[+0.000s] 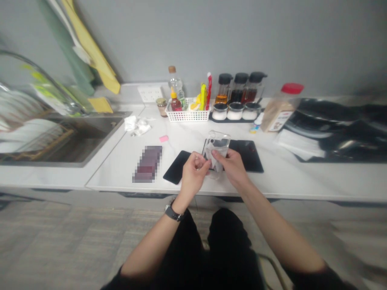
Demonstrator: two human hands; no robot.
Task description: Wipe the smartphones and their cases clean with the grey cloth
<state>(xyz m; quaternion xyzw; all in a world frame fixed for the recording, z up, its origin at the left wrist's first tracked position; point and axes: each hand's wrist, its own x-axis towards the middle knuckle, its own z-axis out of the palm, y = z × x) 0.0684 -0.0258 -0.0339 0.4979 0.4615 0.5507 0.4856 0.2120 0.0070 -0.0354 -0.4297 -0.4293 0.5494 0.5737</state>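
Both L hand (pixel 192 172) & R hand (pixel 235 167) hold clear case (pixel 219 144), long axis approx. fwd.

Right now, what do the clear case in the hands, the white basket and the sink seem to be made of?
Clear case: probably plastic, with a glossy look; darker shapes show through it. Basket: likely moulded plastic, fairly matt, its white wall pierced by rows of small holes. Sink: perhaps metal, from its greyish walls; blur leaves the finish open.

I sit at a white counter (pixel 302 181); behind it rises a plain grey wall (pixel 196 40), at its back edge a white socket panel (pixel 150 94), below it streaky grey-brown floor (pixel 60 241).
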